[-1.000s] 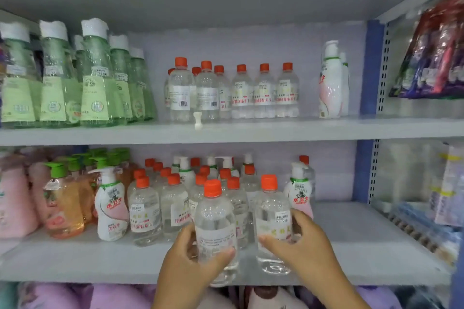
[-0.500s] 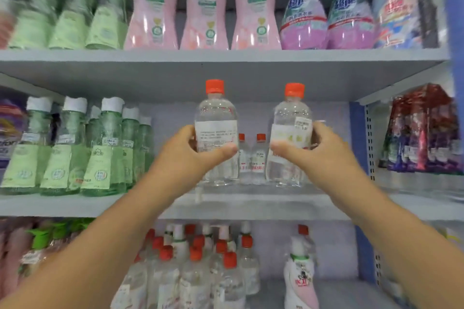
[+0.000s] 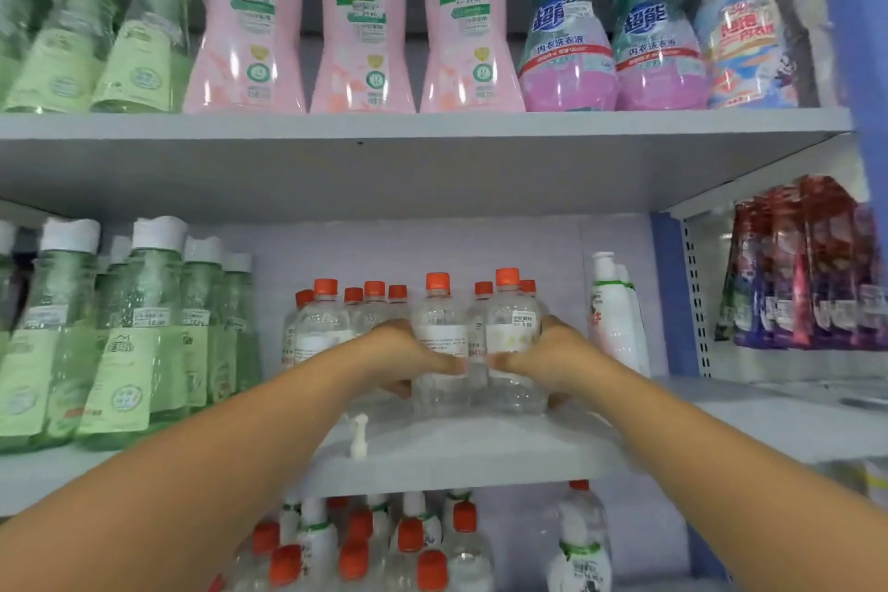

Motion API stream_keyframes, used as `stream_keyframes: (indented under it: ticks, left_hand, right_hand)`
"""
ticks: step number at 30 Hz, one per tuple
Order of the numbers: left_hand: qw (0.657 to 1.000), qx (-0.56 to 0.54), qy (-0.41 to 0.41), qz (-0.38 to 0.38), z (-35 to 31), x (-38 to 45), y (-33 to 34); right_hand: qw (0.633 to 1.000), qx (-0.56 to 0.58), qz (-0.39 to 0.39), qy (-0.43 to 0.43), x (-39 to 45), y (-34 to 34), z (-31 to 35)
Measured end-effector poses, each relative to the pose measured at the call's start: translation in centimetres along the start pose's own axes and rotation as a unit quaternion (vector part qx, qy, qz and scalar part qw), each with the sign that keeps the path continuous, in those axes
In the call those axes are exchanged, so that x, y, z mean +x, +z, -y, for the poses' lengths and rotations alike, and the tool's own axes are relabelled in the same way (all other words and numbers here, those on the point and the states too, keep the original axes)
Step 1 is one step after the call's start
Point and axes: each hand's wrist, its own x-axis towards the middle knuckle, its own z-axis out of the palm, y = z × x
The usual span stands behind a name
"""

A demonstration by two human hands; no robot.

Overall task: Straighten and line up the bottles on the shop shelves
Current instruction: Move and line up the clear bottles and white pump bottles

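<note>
While both arms reach up to the middle shelf point(image 3: 480, 452), the left hand point(image 3: 403, 353) is wrapped round a clear orange-capped bottle point(image 3: 439, 327) and the right hand point(image 3: 552, 351) grips a second clear bottle point(image 3: 511, 322) w/ orange cap. Both stand upright side by side, bases on the shelf, right in front of the other orange-capped bottles point(image 3: 365, 303). Green bottles point(image 3: 139, 327) sit to the left, a white pump bottle point(image 3: 610, 312) to the right, and a loose white pump head point(image 3: 358, 437) lies near the shelf's front edge. Pink bottles point(image 3: 360, 39) on the shelf above.

two clear bottles point(image 3: 439, 341) point(image 3: 514, 341) — a hand point(image 3: 408, 356) point(image 3: 552, 353) on each
</note>
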Motion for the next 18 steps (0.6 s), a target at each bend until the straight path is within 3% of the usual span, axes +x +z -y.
stream_keyframes:
  ticks: [8, 16, 18]
  left_hand:
    - [0.985, 0.154, -0.011, -0.077, -1.2, 3.6, 1.8]
    - [0.992, 0.114, 0.038, -0.034, 0.0, 4.6, 1.1]
    - [0.995, 0.071, 0.064, -0.030, 0.0, 4.2, -0.6]
  right_hand:
    - [0.997, -0.062, 0.009, 0.035, 4.6, 1.2, -0.4]
    - [0.995, -0.092, 0.013, 0.031, 6.4, 2.3, -0.8]
    - [0.988, -0.146, 0.021, 0.040, 6.0, 2.6, -0.4]
